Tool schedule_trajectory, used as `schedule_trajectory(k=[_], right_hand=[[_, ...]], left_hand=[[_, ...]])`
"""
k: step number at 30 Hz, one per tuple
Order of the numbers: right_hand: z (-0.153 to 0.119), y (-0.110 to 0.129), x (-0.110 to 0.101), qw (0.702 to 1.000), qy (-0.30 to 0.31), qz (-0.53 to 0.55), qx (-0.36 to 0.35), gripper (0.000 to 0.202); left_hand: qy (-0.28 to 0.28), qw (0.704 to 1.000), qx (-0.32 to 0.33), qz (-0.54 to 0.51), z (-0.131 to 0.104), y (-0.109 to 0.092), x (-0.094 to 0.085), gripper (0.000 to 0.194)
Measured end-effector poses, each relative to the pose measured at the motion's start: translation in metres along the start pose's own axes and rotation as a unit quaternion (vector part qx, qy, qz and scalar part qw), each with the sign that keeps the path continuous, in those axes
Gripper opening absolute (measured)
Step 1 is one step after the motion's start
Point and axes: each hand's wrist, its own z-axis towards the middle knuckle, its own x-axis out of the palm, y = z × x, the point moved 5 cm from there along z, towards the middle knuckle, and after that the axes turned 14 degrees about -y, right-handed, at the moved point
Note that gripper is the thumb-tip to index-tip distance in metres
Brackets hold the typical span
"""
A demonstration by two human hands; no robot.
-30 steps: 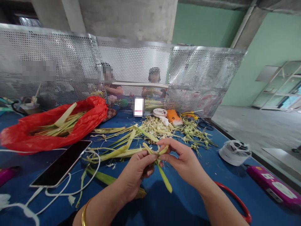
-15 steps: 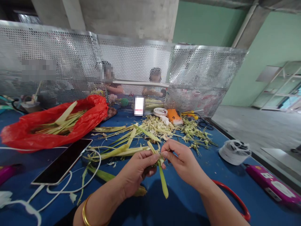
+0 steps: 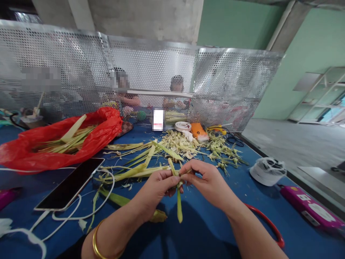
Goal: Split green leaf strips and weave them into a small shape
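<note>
Both hands meet over the blue table [image 3: 199, 223]. My left hand [image 3: 163, 185] is closed in a pinch on a pale green leaf strip [image 3: 179, 207], which looks like corn husk. One end of the strip hangs below the fingers and another piece sticks up above them. With thumb and forefinger, my right hand [image 3: 203, 180] pinches the same leaf piece at its middle, where fingers hide part of it. Just beyond lie long leaf strips [image 3: 137, 171] and a heap of shredded pale scraps [image 3: 179, 142]. A broader green leaf [image 3: 159, 216] lies partly under my left forearm.
At left are a red plastic bag [image 3: 64, 158] of leaves, a phone [image 3: 70, 185] and a white cable [image 3: 101, 205]. Green sprigs [image 3: 225, 153], an orange packet [image 3: 199, 131], a white spool [image 3: 266, 172] and a purple case [image 3: 309, 207] lie rightward. A perforated metal screen [image 3: 151, 68] stands behind; people sit beyond it.
My hands have shifted slightly left, still pinching the leaf strip. Its hanging end has swung left and points more straight down. The whole view has shifted a little.
</note>
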Motion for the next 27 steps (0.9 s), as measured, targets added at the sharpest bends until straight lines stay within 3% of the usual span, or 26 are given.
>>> schedule_trajectory(k=[8, 14, 27], right_hand=[[-0.0012, -0.0003, -0.0030, 0.999, -0.001, -0.015, -0.034, 0.010], [-0.0019, 0.0044, 0.0010, 0.997, 0.050, 0.021, -0.050, 0.019], [-0.0010, 0.0009, 0.0016, 0.999, 0.050, 0.013, -0.015, 0.018]], left_hand=[[-0.014, 1.000, -0.025, -0.004, 0.0014, 0.0026, -0.0003, 0.022], [-0.022, 0.998, 0.003, 0.061, 0.0032, 0.0012, -0.0006, 0.011], [-0.034, 0.998, -0.012, 0.051, 0.0024, 0.0060, -0.0031, 0.017]])
